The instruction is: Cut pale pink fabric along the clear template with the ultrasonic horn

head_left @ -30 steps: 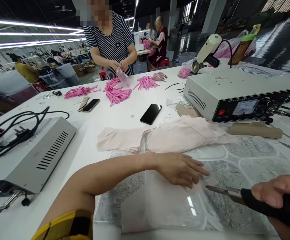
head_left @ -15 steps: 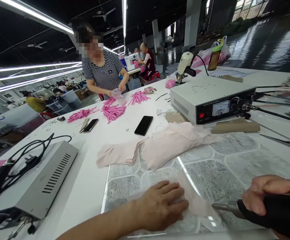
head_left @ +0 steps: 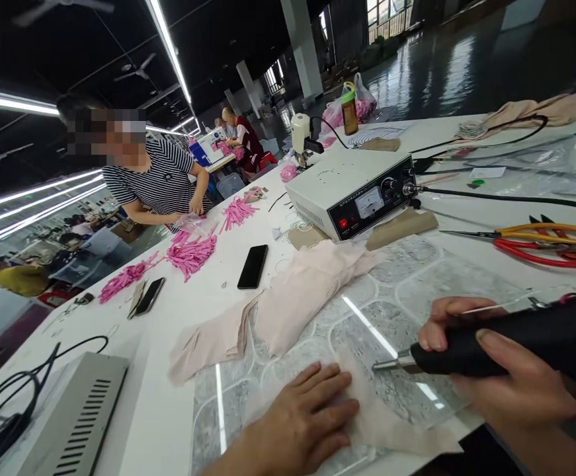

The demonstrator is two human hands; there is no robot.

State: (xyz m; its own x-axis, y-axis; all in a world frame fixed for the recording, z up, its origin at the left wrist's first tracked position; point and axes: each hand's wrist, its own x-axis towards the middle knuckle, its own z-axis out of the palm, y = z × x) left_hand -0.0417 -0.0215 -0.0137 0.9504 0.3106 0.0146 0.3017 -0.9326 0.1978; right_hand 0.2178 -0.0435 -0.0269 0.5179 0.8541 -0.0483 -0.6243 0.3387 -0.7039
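My left hand (head_left: 303,418) lies flat with its fingers spread on a thin pale pink cloth (head_left: 381,423), pressing it to a glossy patterned sheet (head_left: 416,344). My right hand (head_left: 506,370) is wrapped round a black handheld tool (head_left: 466,337). The tool's metal tip points left, close to the cloth's right edge; whether it touches the sheet I cannot tell. Beyond my left hand lie more pale pink cloth pieces (head_left: 302,291), in a loose pile at the sheet's far edge.
A control box (head_left: 347,185) with a lit red switch stands behind the cloth. Scissors (head_left: 550,241) lie at the right, a black phone (head_left: 252,266) mid-table, pink strips (head_left: 191,256) farther left. Another grey box (head_left: 77,410) is near left. A person in stripes (head_left: 161,175) works across the table.
The view has swung right, showing the scissors. The tool in my right hand has its tip farther up along the cloth's edge. My left hand stays flat on the cloth.
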